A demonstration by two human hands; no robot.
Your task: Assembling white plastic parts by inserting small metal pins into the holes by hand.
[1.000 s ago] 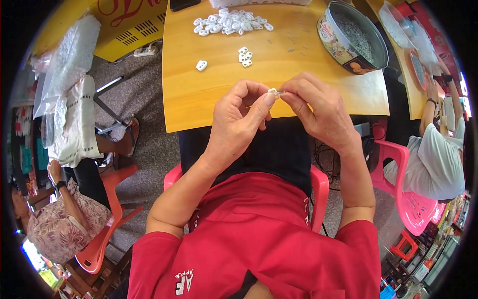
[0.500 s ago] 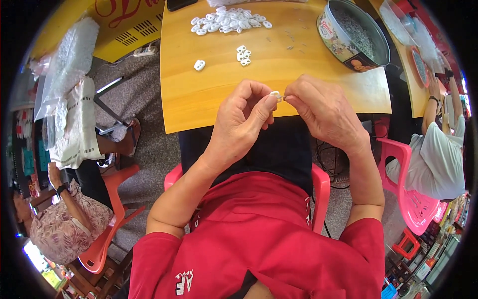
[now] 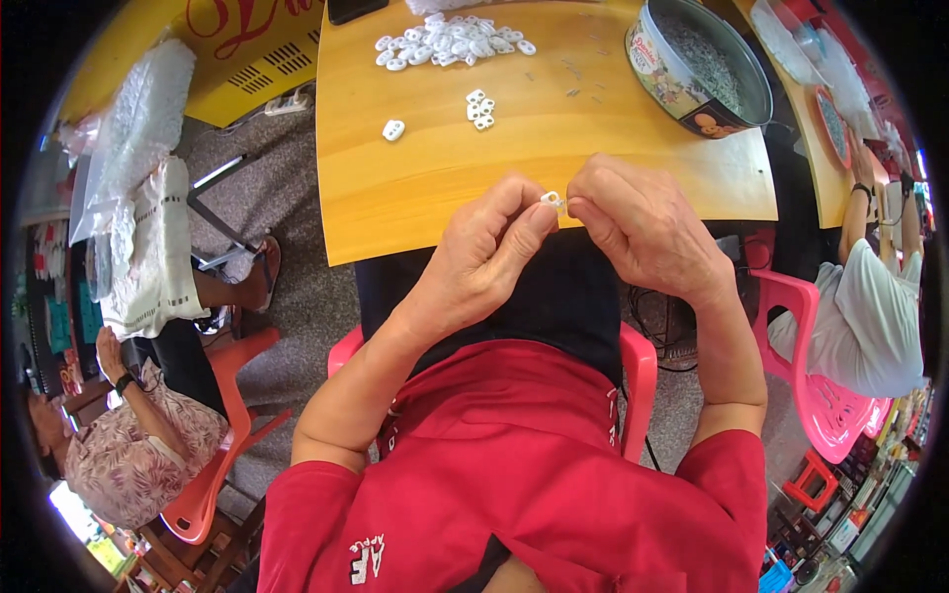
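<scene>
Both forearms come up from the lower edge of the frame and bend inward, so the two hands meet just above centre, over the near edge of the yellow wooden surface (image 3: 435, 188). The left hand (image 3: 484, 252) is curled, knuckles up, its fingers (image 3: 529, 222) closed in a pinch on a small white plastic piece (image 3: 551, 199). The right hand (image 3: 638, 222) mirrors it from the other side, wrist cocked, fingertips drawn together and touching the same piece; whether they also hold something thin against it is too small to tell. The piece sits between the two sets of fingertips, held just above the edge of the surface, not lying on it.

Toward the top centre of the frame lies a heap of similar white pieces (image 3: 450, 42), with a small cluster (image 3: 479, 109) and a lone piece (image 3: 393, 129) nearer the hands. A round metal tin (image 3: 697, 69) stands at upper right, filled with small grey metal bits. The person wears a red shirt (image 3: 514, 484) and sits on a pink plastic chair (image 3: 638, 371).
</scene>
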